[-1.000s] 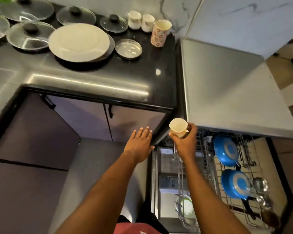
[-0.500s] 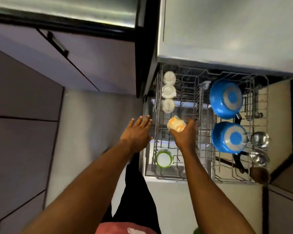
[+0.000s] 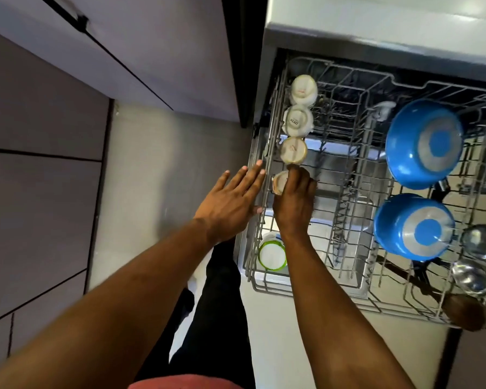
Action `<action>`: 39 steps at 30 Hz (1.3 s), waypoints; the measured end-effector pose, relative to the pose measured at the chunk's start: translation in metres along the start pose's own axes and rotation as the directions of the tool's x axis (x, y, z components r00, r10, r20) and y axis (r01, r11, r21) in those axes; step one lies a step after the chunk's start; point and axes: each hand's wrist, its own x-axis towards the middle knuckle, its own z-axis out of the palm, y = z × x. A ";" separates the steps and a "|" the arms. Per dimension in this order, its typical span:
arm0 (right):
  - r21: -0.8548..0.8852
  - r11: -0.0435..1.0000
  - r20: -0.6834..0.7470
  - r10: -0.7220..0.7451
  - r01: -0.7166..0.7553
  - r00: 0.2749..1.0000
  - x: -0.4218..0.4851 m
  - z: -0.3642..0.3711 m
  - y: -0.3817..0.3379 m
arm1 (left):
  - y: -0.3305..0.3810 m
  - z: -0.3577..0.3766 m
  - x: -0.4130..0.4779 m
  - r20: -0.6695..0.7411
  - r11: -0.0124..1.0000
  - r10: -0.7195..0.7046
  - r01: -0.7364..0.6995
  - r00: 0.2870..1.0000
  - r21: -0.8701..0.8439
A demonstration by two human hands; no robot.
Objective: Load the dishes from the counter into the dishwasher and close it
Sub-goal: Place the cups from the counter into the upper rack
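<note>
- The right hand's (image 3: 293, 202) fingers curl round a small cup (image 3: 279, 183), in line with three upturned cups (image 3: 297, 120) along the rack's (image 3: 348, 304) left side.
- The left hand (image 3: 230, 202) hovers flat, fingers straight, holding nothing.
- The cup should seat mouth-down between tines before release.

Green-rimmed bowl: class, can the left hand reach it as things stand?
Probably yes: the left hand is open and the bowl lies uncovered in the rack, beside the right forearm.

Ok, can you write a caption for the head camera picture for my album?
Right hand holds a small cup in the dishwasher rack, beside three upturned cups; left hand open alongside.
</note>
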 end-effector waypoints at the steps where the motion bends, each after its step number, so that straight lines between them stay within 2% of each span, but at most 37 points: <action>1: 0.009 1.000 -0.004 0.004 -0.004 1.000 0.000 0.002 -0.002 | 0.000 0.000 0.001 0.002 1.000 -0.001 0.001 1.000 -0.008; 5: 0.033 0.999 -0.001 0.029 -0.029 1.000 0.000 0.005 -0.004 | -0.002 0.000 0.004 0.012 1.000 0.001 -0.001 1.000 -0.004; 12: 0.078 0.990 0.084 0.113 -0.119 0.990 0.005 0.006 -0.005 | 0.000 0.000 0.004 0.048 1.000 -0.022 0.022 0.999 0.001; 18: 0.188 0.969 0.120 0.140 -0.161 0.983 0.003 0.005 -0.004 | 0.004 -0.001 0.001 0.038 0.999 -0.045 0.044 0.998 0.022; 26: 0.121 0.970 0.078 0.201 -0.209 0.976 -0.011 -0.032 -0.019 | 0.013 -0.014 -0.015 0.029 0.997 -0.060 0.059 0.998 0.059; 35: 0.079 0.996 -0.004 0.039 -0.039 0.999 -0.013 -0.087 -0.073 | 0.003 -0.052 -0.048 -0.064 0.995 -0.078 0.081 0.995 0.049; 39: 0.041 0.995 0.053 -0.091 0.088 0.994 -0.012 -0.112 -0.101 | -0.023 -0.072 -0.066 -0.090 0.990 -0.131 0.134 0.987 0.033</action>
